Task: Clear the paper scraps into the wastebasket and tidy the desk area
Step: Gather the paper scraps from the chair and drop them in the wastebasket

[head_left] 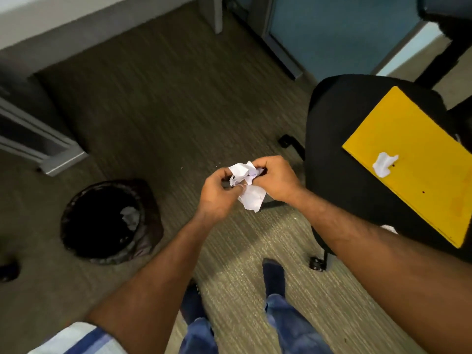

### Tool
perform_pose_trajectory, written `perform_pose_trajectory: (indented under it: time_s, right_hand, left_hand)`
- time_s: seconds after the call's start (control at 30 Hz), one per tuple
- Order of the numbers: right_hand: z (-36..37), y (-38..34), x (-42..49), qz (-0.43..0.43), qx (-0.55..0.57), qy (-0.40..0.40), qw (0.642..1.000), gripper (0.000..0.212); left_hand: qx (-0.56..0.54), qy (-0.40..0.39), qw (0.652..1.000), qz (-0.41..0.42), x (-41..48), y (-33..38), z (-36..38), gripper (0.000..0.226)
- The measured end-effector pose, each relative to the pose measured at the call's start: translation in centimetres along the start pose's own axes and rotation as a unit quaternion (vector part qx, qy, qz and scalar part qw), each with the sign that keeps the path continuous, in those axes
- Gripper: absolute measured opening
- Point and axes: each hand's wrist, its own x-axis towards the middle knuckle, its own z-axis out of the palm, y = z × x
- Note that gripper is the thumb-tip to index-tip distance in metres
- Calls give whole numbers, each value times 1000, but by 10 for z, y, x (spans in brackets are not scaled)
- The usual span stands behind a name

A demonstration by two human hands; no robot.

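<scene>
A crumpled wad of white paper scraps [247, 185] is held between both hands over the carpet. My left hand [219, 195] grips its left side and my right hand [274, 178] grips its right side. A black wastebasket [76, 226] lined with a dark bag stands on the floor to the lower left of the hands, with a pale scrap [130, 217] inside. Another white scrap [384, 164] lies on a yellow board [421, 190] resting on a black chair.
The black office chair [339, 139] stands right of my hands, its wheel [316, 263] near my right foot. A grey desk leg [53, 159] is at the left and a blue partition [332, 34] at the back. Another white scrap [389, 228] peeks from under the board.
</scene>
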Motion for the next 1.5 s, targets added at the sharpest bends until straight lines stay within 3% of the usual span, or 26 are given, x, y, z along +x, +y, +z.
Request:
perform_pose_trajectory:
  time_s: [0.37, 0.5, 0.67, 0.77, 0.87, 0.97, 1.1, 1.23, 1.4, 1.5]
  right_hand:
    - [163, -78, 21, -26, -43, -103, 993, 21]
    - [240, -104, 27, 0, -28, -145, 989, 27]
    - [312, -131, 30, -8, 23, -159, 987, 19]
    - [338, -141, 35, -21, 1, -184, 983, 40]
    - [353, -142, 42, -33, -7, -224, 974, 64]
    - [358, -135, 48, -14, -21, -220, 975, 72]
    - [351, -123, 51, 20, -9, -206, 978, 64]
    - [339, -110, 52, 49, -22, -221, 974, 51]
    - [315, -92, 40, 79, -26, -216, 973, 33]
    - [292, -77, 27, 87, -27, -207, 974, 29]
  left_hand:
    - [-9, 133, 989, -57, -37, -58, -153, 28]
    - [-83, 185, 974, -100, -45, -86, -211, 27]
    - [-107, 239, 953, -151, -46, -115, -275, 7]
    - [-52, 250, 958, -131, -46, -125, -298, 17]
    - [-30, 270, 953, -133, -46, -138, -312, 44]
    - [-95, 277, 943, -159, -49, -145, -319, 57]
    - [-69, 314, 937, -136, -52, -151, -328, 54]
    - [-77, 312, 933, -165, -53, -156, -329, 49]
    - [-36, 250, 948, -194, -55, -158, -307, 25]
    - [-15, 215, 955, -202, -52, -153, -282, 25]
